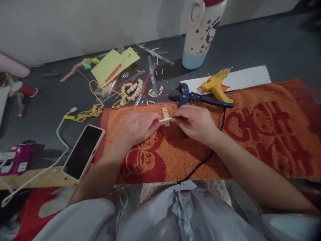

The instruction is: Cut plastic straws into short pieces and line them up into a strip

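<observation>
A thin, pale wooden stick (pixel 165 119) is stretched between my two hands above the orange towel (pixel 185 154). My left hand (pixel 140 127) is closed, pinching its left end, where something small and red shows by the fingertips; I cannot make out what that is. On the other end the fingertips of my right hand (pixel 198 124) are pressed together. Just behind the stick, a row of short wooden pieces (pixel 165 111) lies side by side on the towel. Blue-handled cutters (pixel 184 95) rest right behind my right hand, partly hidden by it.
A yellow glue gun (pixel 217 85) lies on the towel's back edge, its black cord running under my right arm. Behind stands a tall bottle (pixel 200 36). Yellow cord (pixel 94 112), joined wooden pieces (pixel 131 90) and yellow paper (pixel 112 67) lie back left; a phone (pixel 84 152) sits left.
</observation>
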Demonstrator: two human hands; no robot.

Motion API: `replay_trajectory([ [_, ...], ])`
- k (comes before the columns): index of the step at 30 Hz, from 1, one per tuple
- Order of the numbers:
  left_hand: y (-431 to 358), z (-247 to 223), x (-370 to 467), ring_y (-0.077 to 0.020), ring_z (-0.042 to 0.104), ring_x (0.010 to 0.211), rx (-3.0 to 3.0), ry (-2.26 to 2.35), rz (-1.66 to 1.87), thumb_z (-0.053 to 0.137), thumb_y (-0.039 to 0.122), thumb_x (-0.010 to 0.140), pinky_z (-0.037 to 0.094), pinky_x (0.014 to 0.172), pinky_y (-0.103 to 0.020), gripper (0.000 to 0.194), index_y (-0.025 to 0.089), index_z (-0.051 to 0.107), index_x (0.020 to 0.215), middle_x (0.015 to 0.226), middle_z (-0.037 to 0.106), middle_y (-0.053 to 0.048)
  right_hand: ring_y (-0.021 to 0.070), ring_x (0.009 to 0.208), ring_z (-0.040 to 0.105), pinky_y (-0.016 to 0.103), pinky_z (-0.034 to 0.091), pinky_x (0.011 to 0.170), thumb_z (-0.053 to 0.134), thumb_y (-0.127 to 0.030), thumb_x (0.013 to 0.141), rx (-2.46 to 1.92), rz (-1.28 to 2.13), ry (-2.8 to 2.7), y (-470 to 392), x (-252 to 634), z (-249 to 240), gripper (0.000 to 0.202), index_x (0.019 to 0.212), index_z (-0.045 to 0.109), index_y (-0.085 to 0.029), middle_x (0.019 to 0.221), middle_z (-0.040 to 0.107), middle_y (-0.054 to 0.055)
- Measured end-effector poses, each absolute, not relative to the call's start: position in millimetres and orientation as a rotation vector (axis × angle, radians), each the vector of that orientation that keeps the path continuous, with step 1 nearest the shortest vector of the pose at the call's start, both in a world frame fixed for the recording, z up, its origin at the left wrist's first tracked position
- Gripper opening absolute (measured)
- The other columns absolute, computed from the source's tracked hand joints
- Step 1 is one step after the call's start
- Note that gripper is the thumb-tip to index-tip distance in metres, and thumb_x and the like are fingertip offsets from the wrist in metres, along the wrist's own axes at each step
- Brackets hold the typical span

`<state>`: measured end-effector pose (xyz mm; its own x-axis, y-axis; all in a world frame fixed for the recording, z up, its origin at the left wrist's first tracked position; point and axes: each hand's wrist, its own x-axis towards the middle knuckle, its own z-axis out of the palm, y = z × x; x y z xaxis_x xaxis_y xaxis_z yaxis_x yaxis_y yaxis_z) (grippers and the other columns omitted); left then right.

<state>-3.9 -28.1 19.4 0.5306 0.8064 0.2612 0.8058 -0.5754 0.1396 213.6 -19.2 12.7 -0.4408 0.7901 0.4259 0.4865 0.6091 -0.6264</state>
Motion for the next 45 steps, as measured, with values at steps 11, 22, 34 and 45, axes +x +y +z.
replay_trajectory([
  [11, -27, 14, -5, -0.0135, 0.064, 0.066, 2.923, 1.227, 0.786, 0.046, 0.036, 0.091, 0.042, 0.061, -0.025, 0.026, 0.018, 0.065, 0.094, 0.070, 0.069, -0.002, 0.0163, 0.068, 0.059, 0.027, 0.045, 0.063, 0.054, -0.021, 0.086, -0.948, 0.547, -2.156, -20, 212, 9, 0.013, 0.078, 0.064, -0.016, 0.074, 0.066, 0.006],
  [22, -26, 10, -7, -0.0128, 0.063, 0.066, 2.925, 1.230, 0.839, 0.048, 0.032, 0.090, 0.041, 0.059, -0.025, 0.022, 0.017, 0.064, 0.086, 0.067, 0.067, -0.002, 0.0151, 0.070, 0.060, 0.027, 0.045, 0.067, 0.053, -0.018, 0.087, -0.916, 0.608, -2.039, -21, 213, 15, 0.012, 0.078, 0.062, -0.017, 0.073, 0.067, 0.005],
  [34, -24, 8, -4, -0.0103, 0.063, 0.062, 3.021, 1.084, 0.928, 0.057, 0.028, 0.086, 0.041, 0.057, -0.023, 0.013, 0.018, 0.064, 0.086, 0.069, 0.070, 0.000, 0.0150, 0.069, 0.059, 0.027, 0.046, 0.065, 0.053, -0.018, 0.086, -0.897, 0.627, -2.027, -21, 213, 18, 0.011, 0.078, 0.062, -0.018, 0.072, 0.066, 0.004],
  [45, -24, 5, 6, -0.0091, 0.055, 0.053, 2.593, 1.330, 0.655, 0.044, 0.034, 0.091, 0.035, 0.050, -0.022, 0.028, 0.018, 0.066, 0.083, 0.062, 0.064, 0.001, 0.0151, 0.069, 0.061, 0.027, 0.047, 0.067, 0.056, -0.017, 0.084, -0.945, 0.643, -2.004, -19, 213, 16, 0.011, 0.076, 0.063, -0.017, 0.073, 0.068, 0.004],
])
